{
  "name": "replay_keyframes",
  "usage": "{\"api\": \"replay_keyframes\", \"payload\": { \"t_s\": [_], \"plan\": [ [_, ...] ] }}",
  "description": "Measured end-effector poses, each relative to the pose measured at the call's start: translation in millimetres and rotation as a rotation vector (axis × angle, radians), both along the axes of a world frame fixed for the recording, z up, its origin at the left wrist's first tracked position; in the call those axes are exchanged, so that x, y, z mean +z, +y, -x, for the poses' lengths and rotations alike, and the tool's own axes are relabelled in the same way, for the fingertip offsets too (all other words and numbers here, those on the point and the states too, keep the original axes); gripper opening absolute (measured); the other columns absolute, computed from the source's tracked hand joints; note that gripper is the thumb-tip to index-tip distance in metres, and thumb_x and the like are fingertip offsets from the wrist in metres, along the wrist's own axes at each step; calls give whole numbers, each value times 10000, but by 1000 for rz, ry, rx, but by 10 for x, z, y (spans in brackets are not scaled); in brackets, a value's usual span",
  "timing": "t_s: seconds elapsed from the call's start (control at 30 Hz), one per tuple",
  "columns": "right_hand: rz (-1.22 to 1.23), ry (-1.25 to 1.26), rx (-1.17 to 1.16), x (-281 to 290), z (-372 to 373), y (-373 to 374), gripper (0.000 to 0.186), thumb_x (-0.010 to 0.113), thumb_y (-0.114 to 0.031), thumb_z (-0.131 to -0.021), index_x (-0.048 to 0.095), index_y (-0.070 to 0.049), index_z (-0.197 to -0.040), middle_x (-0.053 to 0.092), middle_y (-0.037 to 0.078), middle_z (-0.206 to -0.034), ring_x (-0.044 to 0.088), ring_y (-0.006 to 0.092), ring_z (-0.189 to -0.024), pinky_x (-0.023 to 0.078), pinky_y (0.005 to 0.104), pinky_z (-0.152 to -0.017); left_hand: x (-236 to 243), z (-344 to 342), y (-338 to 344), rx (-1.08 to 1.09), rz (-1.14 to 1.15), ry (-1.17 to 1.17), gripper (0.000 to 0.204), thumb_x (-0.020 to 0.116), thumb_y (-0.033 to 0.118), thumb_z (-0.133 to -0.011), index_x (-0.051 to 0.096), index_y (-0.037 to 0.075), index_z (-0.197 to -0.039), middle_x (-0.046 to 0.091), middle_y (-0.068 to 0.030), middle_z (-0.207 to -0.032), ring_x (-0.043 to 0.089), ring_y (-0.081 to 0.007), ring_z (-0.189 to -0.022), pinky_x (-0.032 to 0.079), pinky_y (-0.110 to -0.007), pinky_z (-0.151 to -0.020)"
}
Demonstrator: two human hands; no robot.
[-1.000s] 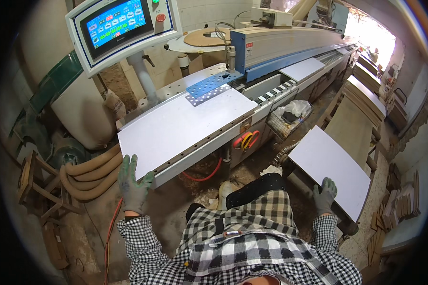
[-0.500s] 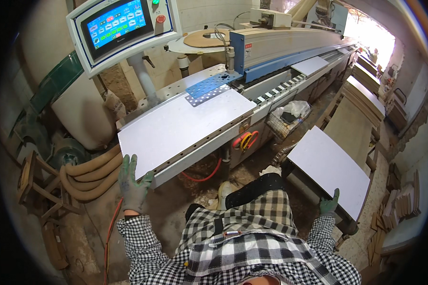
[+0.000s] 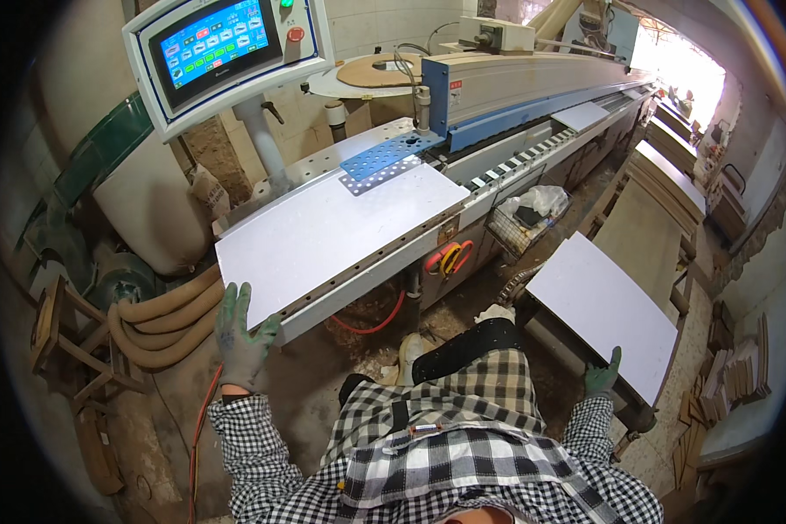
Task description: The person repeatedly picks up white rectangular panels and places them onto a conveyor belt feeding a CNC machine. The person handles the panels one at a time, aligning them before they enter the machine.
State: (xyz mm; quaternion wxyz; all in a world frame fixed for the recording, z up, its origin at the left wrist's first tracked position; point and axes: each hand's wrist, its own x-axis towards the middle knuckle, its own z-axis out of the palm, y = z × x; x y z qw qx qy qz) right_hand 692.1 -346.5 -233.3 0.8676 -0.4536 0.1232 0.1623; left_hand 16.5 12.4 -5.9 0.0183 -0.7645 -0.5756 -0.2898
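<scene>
A white rectangular panel [image 3: 332, 231] lies flat on the perforated bed of a long edge-banding machine [image 3: 533, 87]. My left hand [image 3: 243, 345], in a grey-green glove, presses against the panel's near-left corner, fingers stretched out and thumb spread toward the near edge. A second white panel [image 3: 607, 310] rests on a low stand at the right. At its near edge is my gloved right hand [image 3: 601, 377], one digit over the top and the others hidden at the edge, seemingly gripping it. Farther along the machine track sits another white panel [image 3: 580, 116].
A control screen [image 3: 214, 48] stands on a post at upper left. Scissors [image 3: 450, 258] and a wire basket [image 3: 520, 229] hang on the machine's side. Brown hoses [image 3: 162, 327] and a wooden stool [image 3: 83, 349] are at left. Board offcuts [image 3: 734, 384] lie at right.
The far panel has moved farther away along the machine track. Both hands and the two nearer panels stay almost where they were.
</scene>
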Motion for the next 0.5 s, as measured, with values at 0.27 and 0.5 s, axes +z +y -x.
{"api": "replay_keyframes", "payload": {
  "t_s": [0.27,0.5],
  "plan": [
    [-9,-57,96,42,28,-43,961,734,-531,-847,218,-293,-1622,-63,161,-1694,-11,352,-1555,56,548,-1251,36,217,-140,-11,65,-130,607,686,367,-947,507,157,-1488,447,-145,-1552,402,-347,-1436,313,-469,-1191],
    [-19,-115,89,-157,-96,-148,742,620,-542,-928,343,-325,-1581,-18,122,-1703,47,363,-1547,56,567,-1247,2,245,-143,-54,72,-197,563,647,348,-981,507,150,-1489,492,-145,-1520,424,-342,-1421,320,-454,-1189]
  ]
}}
